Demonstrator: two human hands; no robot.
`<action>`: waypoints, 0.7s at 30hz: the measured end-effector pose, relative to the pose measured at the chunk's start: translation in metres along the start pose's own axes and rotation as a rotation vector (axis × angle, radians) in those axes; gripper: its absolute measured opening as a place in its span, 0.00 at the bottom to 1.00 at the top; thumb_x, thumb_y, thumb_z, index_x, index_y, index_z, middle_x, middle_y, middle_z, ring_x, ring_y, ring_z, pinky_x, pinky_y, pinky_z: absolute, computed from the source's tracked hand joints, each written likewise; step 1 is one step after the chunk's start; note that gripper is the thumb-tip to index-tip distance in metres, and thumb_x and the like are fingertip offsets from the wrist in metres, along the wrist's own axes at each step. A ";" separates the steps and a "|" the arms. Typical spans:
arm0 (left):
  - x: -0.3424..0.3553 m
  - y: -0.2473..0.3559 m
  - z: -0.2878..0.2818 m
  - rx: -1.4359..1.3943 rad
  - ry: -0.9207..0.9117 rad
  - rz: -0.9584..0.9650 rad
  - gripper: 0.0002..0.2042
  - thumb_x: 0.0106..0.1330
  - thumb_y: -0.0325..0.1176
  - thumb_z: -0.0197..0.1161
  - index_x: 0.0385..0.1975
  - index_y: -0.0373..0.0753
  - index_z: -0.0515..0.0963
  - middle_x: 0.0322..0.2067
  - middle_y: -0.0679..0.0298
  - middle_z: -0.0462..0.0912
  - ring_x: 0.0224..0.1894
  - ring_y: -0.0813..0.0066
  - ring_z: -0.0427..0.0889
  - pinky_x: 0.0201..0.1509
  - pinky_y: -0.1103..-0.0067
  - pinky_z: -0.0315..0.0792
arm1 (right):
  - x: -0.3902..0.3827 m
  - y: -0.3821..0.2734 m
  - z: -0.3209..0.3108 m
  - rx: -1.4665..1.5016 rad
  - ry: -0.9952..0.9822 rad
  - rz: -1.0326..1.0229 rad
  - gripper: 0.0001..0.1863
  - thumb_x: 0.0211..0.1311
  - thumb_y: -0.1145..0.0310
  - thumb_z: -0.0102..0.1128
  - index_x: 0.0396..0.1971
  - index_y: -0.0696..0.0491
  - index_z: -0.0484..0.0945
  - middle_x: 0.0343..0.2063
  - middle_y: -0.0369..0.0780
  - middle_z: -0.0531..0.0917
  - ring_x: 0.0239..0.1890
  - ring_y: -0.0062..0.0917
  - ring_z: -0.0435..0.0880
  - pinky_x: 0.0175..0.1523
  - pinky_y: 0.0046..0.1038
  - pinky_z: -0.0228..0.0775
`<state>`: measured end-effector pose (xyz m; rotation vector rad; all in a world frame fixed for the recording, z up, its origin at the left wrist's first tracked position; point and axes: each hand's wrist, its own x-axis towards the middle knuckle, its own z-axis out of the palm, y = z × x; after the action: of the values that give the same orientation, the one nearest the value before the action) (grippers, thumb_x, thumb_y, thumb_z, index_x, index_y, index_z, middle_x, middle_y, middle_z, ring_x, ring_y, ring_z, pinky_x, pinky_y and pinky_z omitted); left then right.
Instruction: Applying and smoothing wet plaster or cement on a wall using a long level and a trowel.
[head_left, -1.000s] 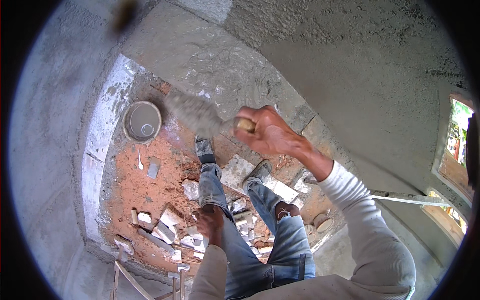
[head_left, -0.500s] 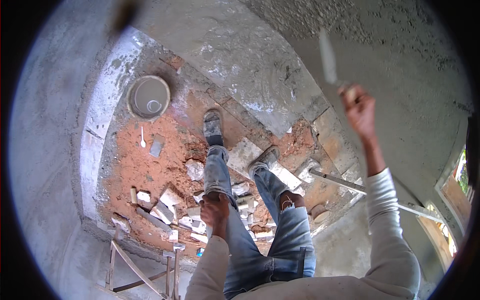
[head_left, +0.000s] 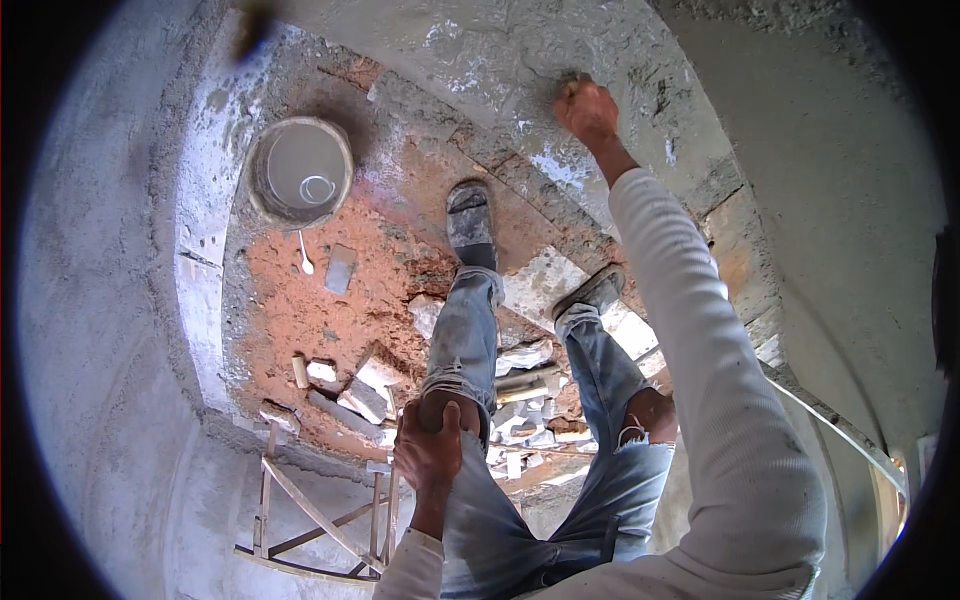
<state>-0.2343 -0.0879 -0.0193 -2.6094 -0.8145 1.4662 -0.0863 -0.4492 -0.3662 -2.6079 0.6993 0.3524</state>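
Note:
My right hand [head_left: 588, 110] is closed around a trowel's handle [head_left: 572, 87], low over the wet grey mortar [head_left: 510, 55] spread on the slab at the far side. The trowel's blade cannot be made out at this moment. My left hand [head_left: 428, 445] grips my bent left knee [head_left: 445, 405], fingers wrapped over it. To the left of my feet stands a round bucket [head_left: 258, 185] holding greyish water, with a pale ring shape inside.
Beside the bucket lie a white spoon-like piece [head_left: 306, 262] and a small grey tile [head_left: 340, 268] on reddish soil. Broken blocks and rubble [head_left: 375, 385] gather around my legs. A wooden frame [head_left: 320, 520] leans at the lower left; a long bar [head_left: 840, 425] slants at the right.
My right hand has come down and left with the trowel, from beside the right wall to the mortar slab. My left hand stays on the knee. The view has shifted.

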 end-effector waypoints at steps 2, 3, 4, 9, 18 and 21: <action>0.002 -0.007 -0.001 0.015 -0.014 -0.025 0.30 0.55 0.56 0.65 0.53 0.43 0.79 0.48 0.50 0.83 0.50 0.46 0.82 0.54 0.57 0.74 | -0.013 -0.028 -0.026 0.077 0.109 0.096 0.17 0.62 0.60 0.55 0.41 0.58 0.76 0.30 0.56 0.84 0.36 0.53 0.84 0.43 0.50 0.76; 0.002 -0.003 0.000 -0.016 -0.008 -0.002 0.30 0.55 0.56 0.65 0.53 0.43 0.79 0.48 0.50 0.83 0.50 0.46 0.82 0.54 0.57 0.74 | -0.026 -0.032 -0.048 0.107 0.168 0.057 0.15 0.61 0.61 0.57 0.40 0.58 0.75 0.28 0.55 0.84 0.35 0.53 0.84 0.42 0.51 0.76; -0.003 0.000 0.002 -0.017 -0.003 -0.027 0.30 0.55 0.57 0.66 0.52 0.42 0.79 0.47 0.49 0.84 0.49 0.46 0.82 0.55 0.57 0.74 | -0.033 -0.033 -0.077 0.077 0.153 0.044 0.14 0.62 0.61 0.57 0.38 0.57 0.74 0.27 0.55 0.84 0.34 0.54 0.84 0.41 0.51 0.75; -0.027 -0.005 0.024 -0.011 -0.016 -0.047 0.30 0.55 0.56 0.65 0.52 0.39 0.79 0.48 0.49 0.84 0.51 0.47 0.82 0.55 0.58 0.75 | -0.072 -0.062 -0.210 0.008 0.153 -0.036 0.14 0.63 0.61 0.57 0.38 0.57 0.72 0.29 0.54 0.85 0.32 0.52 0.85 0.40 0.49 0.77; -0.090 0.000 0.108 -0.078 0.003 0.000 0.34 0.57 0.57 0.63 0.56 0.37 0.74 0.52 0.49 0.79 0.50 0.51 0.83 0.54 0.62 0.77 | -0.199 -0.154 -0.400 0.350 -0.198 -0.466 0.14 0.65 0.61 0.62 0.37 0.59 0.79 0.18 0.47 0.82 0.18 0.37 0.82 0.26 0.39 0.75; -0.122 0.005 0.136 -0.021 0.127 0.041 0.34 0.58 0.54 0.63 0.57 0.34 0.69 0.50 0.49 0.76 0.51 0.50 0.79 0.54 0.59 0.75 | -0.216 -0.144 -0.444 0.502 -0.487 -0.570 0.14 0.67 0.61 0.63 0.38 0.59 0.81 0.17 0.42 0.81 0.15 0.25 0.78 0.21 0.31 0.72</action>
<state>-0.3920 -0.1780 0.0001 -2.7172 -0.7718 1.2920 -0.1339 -0.4466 0.1462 -2.0046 -0.1209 0.5212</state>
